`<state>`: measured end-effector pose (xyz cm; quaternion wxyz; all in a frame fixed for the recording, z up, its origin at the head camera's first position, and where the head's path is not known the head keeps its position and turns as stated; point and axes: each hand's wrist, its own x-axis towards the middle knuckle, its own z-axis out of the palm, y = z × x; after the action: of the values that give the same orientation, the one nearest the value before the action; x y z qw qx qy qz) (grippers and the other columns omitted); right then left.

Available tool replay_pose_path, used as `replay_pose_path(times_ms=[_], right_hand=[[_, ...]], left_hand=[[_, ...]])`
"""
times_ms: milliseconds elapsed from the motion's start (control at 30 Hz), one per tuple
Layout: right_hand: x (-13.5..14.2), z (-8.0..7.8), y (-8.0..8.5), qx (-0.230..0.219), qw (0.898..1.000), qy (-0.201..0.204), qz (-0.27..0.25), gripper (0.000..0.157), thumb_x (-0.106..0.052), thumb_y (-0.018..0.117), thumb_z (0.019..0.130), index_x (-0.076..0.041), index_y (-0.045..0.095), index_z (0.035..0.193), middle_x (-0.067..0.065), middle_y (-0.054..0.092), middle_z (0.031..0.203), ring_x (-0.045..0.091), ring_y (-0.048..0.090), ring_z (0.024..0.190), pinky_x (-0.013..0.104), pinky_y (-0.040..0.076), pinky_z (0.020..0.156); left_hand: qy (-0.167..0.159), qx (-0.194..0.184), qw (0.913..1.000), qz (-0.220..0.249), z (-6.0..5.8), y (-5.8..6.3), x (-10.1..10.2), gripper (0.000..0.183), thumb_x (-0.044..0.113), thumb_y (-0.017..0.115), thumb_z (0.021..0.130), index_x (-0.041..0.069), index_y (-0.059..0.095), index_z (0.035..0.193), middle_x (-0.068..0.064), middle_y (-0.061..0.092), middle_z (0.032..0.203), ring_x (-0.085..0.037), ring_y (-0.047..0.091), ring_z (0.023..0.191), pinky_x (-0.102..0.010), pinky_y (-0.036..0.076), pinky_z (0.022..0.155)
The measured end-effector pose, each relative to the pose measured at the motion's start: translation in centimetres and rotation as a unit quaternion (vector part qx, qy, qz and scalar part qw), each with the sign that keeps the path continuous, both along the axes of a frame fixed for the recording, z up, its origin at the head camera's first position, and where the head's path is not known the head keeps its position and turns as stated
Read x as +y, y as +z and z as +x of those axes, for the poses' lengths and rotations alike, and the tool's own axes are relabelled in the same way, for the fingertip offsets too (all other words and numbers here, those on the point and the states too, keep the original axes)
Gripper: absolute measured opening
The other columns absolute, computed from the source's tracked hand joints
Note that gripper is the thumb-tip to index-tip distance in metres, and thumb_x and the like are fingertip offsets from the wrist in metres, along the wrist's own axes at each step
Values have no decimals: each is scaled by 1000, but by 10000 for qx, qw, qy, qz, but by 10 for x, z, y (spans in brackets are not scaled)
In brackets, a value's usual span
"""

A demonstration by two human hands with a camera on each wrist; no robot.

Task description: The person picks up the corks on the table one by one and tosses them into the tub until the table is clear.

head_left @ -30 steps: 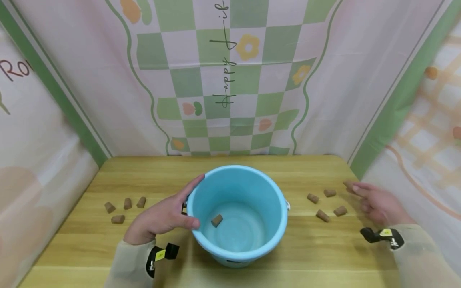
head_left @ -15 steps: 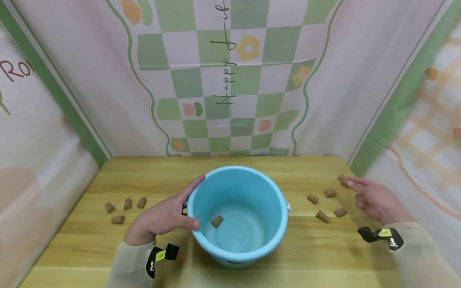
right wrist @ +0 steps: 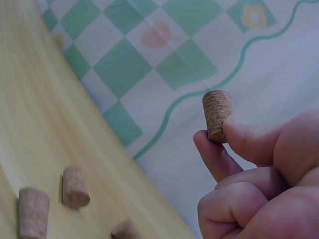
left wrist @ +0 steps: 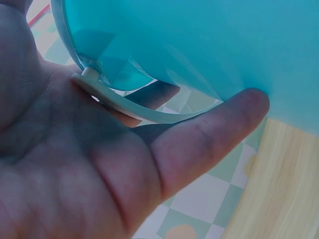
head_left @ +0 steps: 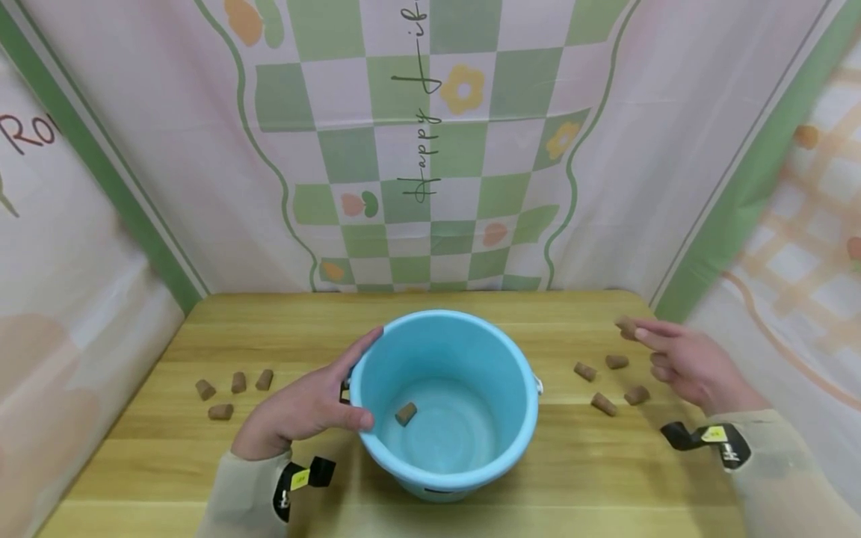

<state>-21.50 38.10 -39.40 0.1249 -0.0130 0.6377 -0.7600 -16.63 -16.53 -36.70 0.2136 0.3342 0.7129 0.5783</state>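
A light blue bucket (head_left: 447, 347) stands mid-table, tilted open toward the head view, with one cork (head_left: 406, 413) on its floor. My left hand (head_left: 306, 407) holds the bucket's left side, the thumb over the rim and the other fingers along the outside. In the left wrist view, the white handle (left wrist: 129, 107) hangs beside the palm and a finger presses the blue wall. My right hand (head_left: 699, 370) pinches a tapered cork stopper (right wrist: 217, 115) between thumb and index finger, raised above the table's right side. Its other fingers are curled in.
Several corks (head_left: 603, 404) lie on the wooden table (head_left: 572, 478) between the bucket and my right hand. Several more corks (head_left: 220, 412) sit left of my left forearm. A checked curtain (head_left: 451, 149) rises behind the table, with side curtains at both edges.
My right hand has moved up and to the left with the pinched cork. The left hand and the bucket have stayed in place.
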Motion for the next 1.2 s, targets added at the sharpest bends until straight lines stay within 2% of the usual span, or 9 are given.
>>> replay_pose_path(times_ms=[100, 233, 333, 567, 800, 967, 1067, 1200], right_hand=[[-7, 1, 5, 39, 10000, 13, -29, 28, -10, 52, 96, -15, 62, 122, 1, 60, 113, 2, 36, 48, 19, 34, 43], [-16, 4, 13, 161, 9998, 83, 113, 29, -11, 51, 97, -13, 60, 124, 2, 58, 115, 2, 34, 48, 19, 31, 43], [-26, 7, 21, 275, 9987, 58, 432, 29, -15, 53, 97, -14, 60, 125, 2, 57, 116, 2, 33, 46, 19, 30, 42], [-48, 13, 40, 519, 9970, 223, 534, 32, -15, 54, 96, -9, 58, 127, 5, 56, 117, 3, 30, 46, 21, 26, 42], [-70, 18, 57, 598, 9915, 100, 1152, 38, -22, 59, 93, -9, 55, 130, 5, 55, 122, 4, 34, 45, 21, 39, 46], [-82, 20, 65, 663, 9934, 248, 904, 36, -18, 59, 94, -6, 56, 127, 5, 58, 121, 5, 35, 45, 23, 43, 49], [-88, 20, 68, 725, 9940, 390, 727, 34, -15, 58, 94, -4, 57, 126, 6, 59, 119, 4, 35, 46, 21, 39, 46], [-97, 21, 71, 770, 9924, 436, 850, 35, -17, 59, 94, -4, 57, 126, 7, 59, 119, 3, 34, 46, 19, 35, 43]], left_hand=[[-7, 6, 10000, 42, 0, 0, 0, 103, 35, 76, 78, 36, 2, 149, -12, 27, 147, -36, 41, 122, -47, 42, 91], [-35, -3, 9999, 94, 0, 0, 1, 102, 35, 76, 79, 36, 2, 149, -12, 26, 147, -37, 40, 122, -49, 41, 91], [-29, -3, 10000, 65, 0, 0, 1, 101, 36, 75, 79, 36, 3, 149, -11, 27, 147, -37, 40, 122, -50, 41, 91], [-39, 98, 9999, 31, 0, -1, 0, 101, 36, 75, 80, 36, 2, 149, -12, 28, 146, -37, 41, 121, -49, 41, 91], [-11, 128, 9999, 17, 1, 0, 1, 102, 38, 75, 79, 36, 1, 149, -12, 27, 146, -37, 41, 122, -49, 42, 91], [6, 97, 10000, -16, 1, 1, 1, 102, 39, 75, 79, 36, 1, 149, -11, 26, 147, -36, 41, 122, -48, 42, 91], [34, 55, 10000, -73, 1, 2, 1, 102, 38, 75, 79, 37, 1, 149, -10, 26, 147, -35, 41, 122, -47, 41, 92], [60, 76, 9999, -88, 1, 2, 1, 102, 37, 75, 79, 37, 2, 149, -9, 26, 147, -35, 41, 122, -47, 41, 92]])
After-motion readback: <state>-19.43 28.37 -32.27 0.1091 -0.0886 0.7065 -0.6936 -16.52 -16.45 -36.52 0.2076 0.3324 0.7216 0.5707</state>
